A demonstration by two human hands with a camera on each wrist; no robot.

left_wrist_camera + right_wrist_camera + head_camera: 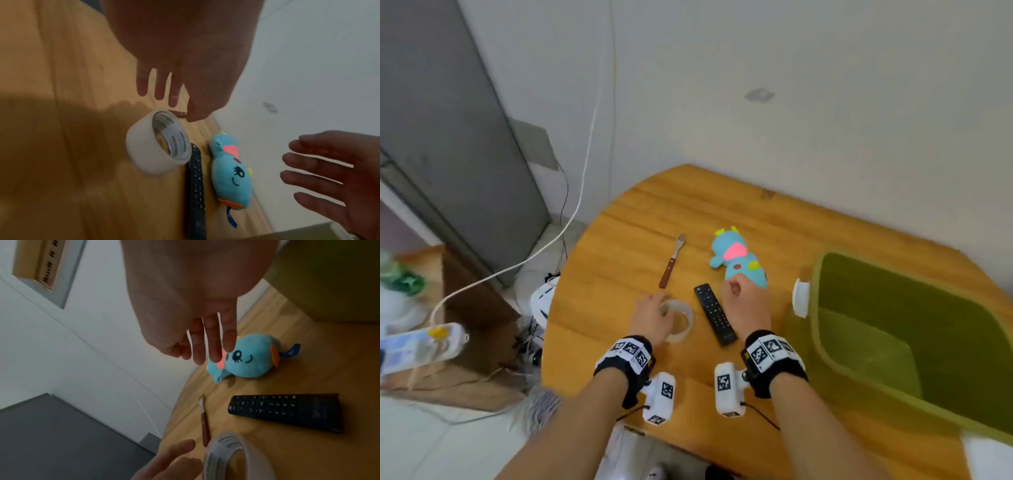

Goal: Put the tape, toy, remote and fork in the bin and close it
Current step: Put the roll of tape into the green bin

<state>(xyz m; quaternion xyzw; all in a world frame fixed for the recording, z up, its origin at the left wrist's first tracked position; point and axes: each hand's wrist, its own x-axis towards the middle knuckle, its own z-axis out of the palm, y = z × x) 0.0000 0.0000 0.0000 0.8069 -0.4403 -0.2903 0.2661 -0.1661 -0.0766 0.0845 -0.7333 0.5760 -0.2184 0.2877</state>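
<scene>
On the wooden table (pixel 619 240) lie a fork (pixel 673 260) with a brown handle, a blue plush toy (pixel 736 260), a black remote (pixel 714 313) and a white tape roll (pixel 679 320). My left hand (pixel 654 310) hovers at the left rim of the tape roll (pixel 152 146), its fingers (pixel 160 87) straight and gripping nothing. My right hand (pixel 739 291) is open over the near end of the toy (pixel 246 358), with its fingers (pixel 213 344) straight and just above it. The green bin (pixel 815 308) stands open at the right.
A white lid part (pixel 801 298) sits at the bin's left rim. The wall runs close behind the table. Left of the table's rounded edge, on the floor, are a power strip (pixel 424 346), a white cable (pixel 544 250) and a cardboard box (pixel 465 308).
</scene>
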